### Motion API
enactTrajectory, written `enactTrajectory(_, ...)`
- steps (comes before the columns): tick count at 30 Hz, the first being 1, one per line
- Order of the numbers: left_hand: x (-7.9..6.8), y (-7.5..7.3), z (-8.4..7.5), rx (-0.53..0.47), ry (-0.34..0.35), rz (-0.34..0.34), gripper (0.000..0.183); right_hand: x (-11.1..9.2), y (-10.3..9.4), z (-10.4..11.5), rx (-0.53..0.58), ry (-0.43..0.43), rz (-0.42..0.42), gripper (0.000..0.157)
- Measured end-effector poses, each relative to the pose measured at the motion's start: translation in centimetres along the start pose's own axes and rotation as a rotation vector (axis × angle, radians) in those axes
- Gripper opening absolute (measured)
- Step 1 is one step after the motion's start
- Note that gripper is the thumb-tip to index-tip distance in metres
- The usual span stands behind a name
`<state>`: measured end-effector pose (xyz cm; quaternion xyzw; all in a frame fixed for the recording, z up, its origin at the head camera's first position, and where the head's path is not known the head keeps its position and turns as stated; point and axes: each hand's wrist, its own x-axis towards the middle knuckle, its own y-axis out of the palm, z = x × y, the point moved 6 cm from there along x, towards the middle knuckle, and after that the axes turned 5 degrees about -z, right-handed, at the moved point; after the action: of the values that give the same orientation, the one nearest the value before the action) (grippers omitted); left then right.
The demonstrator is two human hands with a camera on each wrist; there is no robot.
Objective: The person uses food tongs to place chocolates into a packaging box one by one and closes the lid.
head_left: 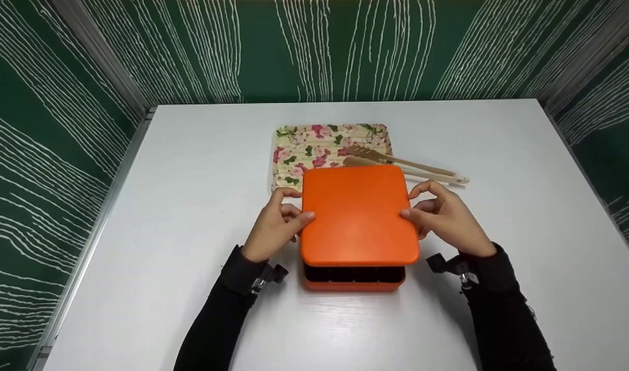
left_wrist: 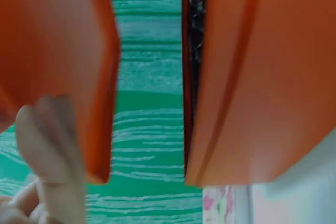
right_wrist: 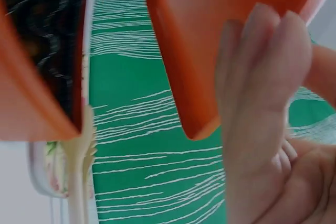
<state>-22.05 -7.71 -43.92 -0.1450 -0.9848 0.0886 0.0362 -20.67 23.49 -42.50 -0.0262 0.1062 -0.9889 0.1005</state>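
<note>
An orange lid (head_left: 359,216) is held over a matching orange box (head_left: 353,286), raised apart from it. Dark divided compartments show along the box's near side; the lid covers the rest in the head view. At the lid's left edge my left hand (head_left: 278,226) pinches it, thumb on top and fingers along the side. My right hand (head_left: 448,219) grips the opposite edge the same way. Both wrist views show a gap between the lid (right_wrist: 210,51) and the box (left_wrist: 273,103). Dark contents with wavy pale glints appear inside the box in the right wrist view.
Behind the box lies a flower-patterned tray (head_left: 314,149), partly hidden by the lid. Wooden tongs (head_left: 421,165) with a slotted end rest across its right side and stick out over the white table (head_left: 190,206). Green panels with white lines (head_left: 262,62) stand around the table.
</note>
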Motion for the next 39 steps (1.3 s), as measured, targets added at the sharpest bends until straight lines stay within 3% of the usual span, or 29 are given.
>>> enactTrajectory(3, -0.1, 0.0, 0.5, 0.095, -0.083, 0.069, 0.079, 0.1, 0.6, -0.9, -0.096, 0.062, 0.083, 0.069)
enactTrajectory(6, -0.2, 0.3, 1.0, 0.209, -0.117, 0.147, 0.093, 0.2, 1.3, -1.8, -0.242, 0.107, 0.171, 0.093)
enactTrajectory(11, -0.1, 1.1, 1.9, 0.347, -0.112, 0.207, 0.09, 0.3, 2.3, -3.1, -0.426, 0.15, 0.269, 0.098)
enactTrajectory(20, 0.3, 1.1, 2.5, 0.513, -0.061, 0.189, 0.084, 0.5, 2.6, -3.6, -0.479, 0.118, 0.249, 0.097)
enactTrajectory(29, 0.5, 0.9, 3.4, 0.456, -0.095, 0.238, 0.086, 1.0, 3.0, -3.9, -0.547, 0.083, 0.224, 0.095)
enactTrajectory(39, 0.5, 1.1, 3.6, 0.417, -0.133, 0.245, 0.105, 1.0, 2.8, -4.5, -0.489, 0.087, 0.259, 0.103)
